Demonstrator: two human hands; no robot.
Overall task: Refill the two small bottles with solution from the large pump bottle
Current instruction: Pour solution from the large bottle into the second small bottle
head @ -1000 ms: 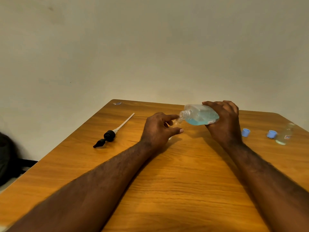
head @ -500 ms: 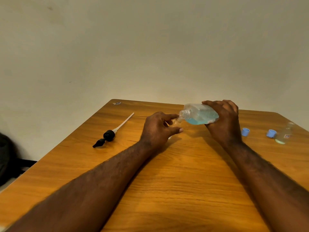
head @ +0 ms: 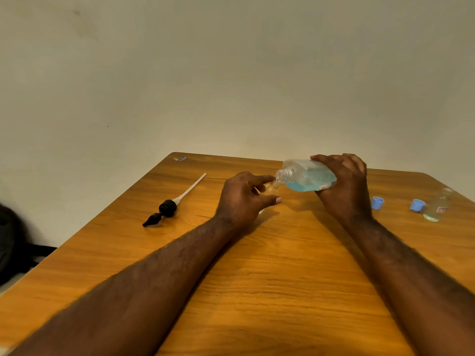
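Sideways, right hand's (head: pixel 344 194) large bottle (head: pixel 308 176) meets left hand's (head: pixel 241 199) small bottle (head: pixel 272 186).

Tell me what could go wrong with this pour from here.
1. The large bottle, tipped in the right hand, has a neck wider than the small bottle pinched in the left hand. Blue liquid could miss and run onto the table.
2. The left hand hides most of that small bottle, so its level is hard to judge and it may overflow.
3. The second small bottle stands near the table's far right edge, where a stray elbow might topple it.
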